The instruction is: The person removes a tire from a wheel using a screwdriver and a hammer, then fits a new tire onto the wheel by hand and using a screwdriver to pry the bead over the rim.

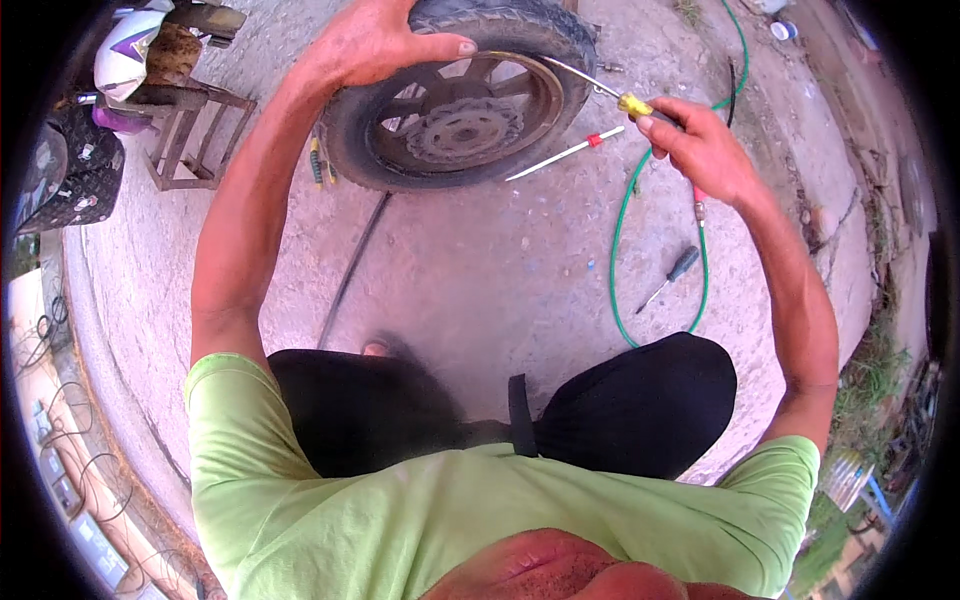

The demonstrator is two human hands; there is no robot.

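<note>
A motorcycle wheel with a black tyre (pixel 355 148) and a dark spoked rim with a brake disc (pixel 470 132) lies at the top centre. My left hand (pixel 370 48) grips the tyre's far left side, thumb stretched along the sidewall at the rim; its other fingers are partly cut off by the picture's edge. Closed round a yellow-and-dark handle, my right hand (pixel 700 145) holds a screwdriver (pixel 632 104). Its long metal shaft slants to the rim edge at the wheel's upper right, where the tip meets the tyre; how deep it sits cannot be made out.
Right of the wheel lies a thin rod with a red collar (pixel 592 141). A dark-handled screwdriver (pixel 683 263) rests within a loop of green hose (pixel 613 250). Yellow-and-dark handles (pixel 317 163) lie left of the tyre, near a stool-like frame (pixel 205 135). A dark rod (pixel 355 262) lies on the concrete.
</note>
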